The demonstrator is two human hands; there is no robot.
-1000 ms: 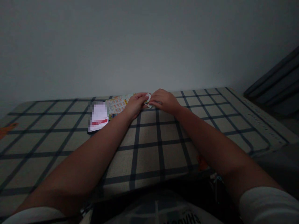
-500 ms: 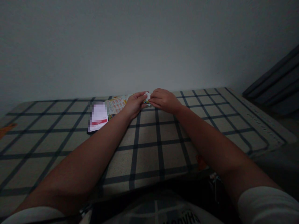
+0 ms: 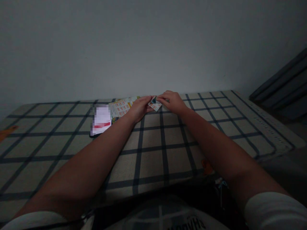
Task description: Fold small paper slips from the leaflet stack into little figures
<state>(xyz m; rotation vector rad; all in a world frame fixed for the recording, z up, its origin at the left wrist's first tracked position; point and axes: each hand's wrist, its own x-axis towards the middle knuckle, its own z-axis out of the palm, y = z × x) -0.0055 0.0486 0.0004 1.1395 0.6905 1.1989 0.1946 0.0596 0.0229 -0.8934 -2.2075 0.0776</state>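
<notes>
A small piece of printed, folded paper point(image 3: 156, 105) is held up between my two hands, above the far part of the checked cloth. My left hand point(image 3: 140, 108) grips its left side with thumb and fingers. At its upper right corner, the thumb and fingertips of my right hand point(image 3: 173, 101) pinch the paper. Left of my left hand lies a printed leaflet point(image 3: 120, 107) with rows of small orange and white boxes, partly covered by that hand and forearm. A lit phone point(image 3: 102, 119), its screen partly pixelated, rests beside the leaflet.
The checked cloth point(image 3: 151, 159) covers the surface in front of me, up to a plain grey wall point(image 3: 153, 48). Dark folded fabric point(image 3: 285, 81) hangs at the right. An orange patch point(image 3: 7, 132) shows at the left edge.
The paper has turned and shows a larger face with a lower corner pointing down. My right hand has shifted slightly right, its fingertips now at the paper's upper corner.
</notes>
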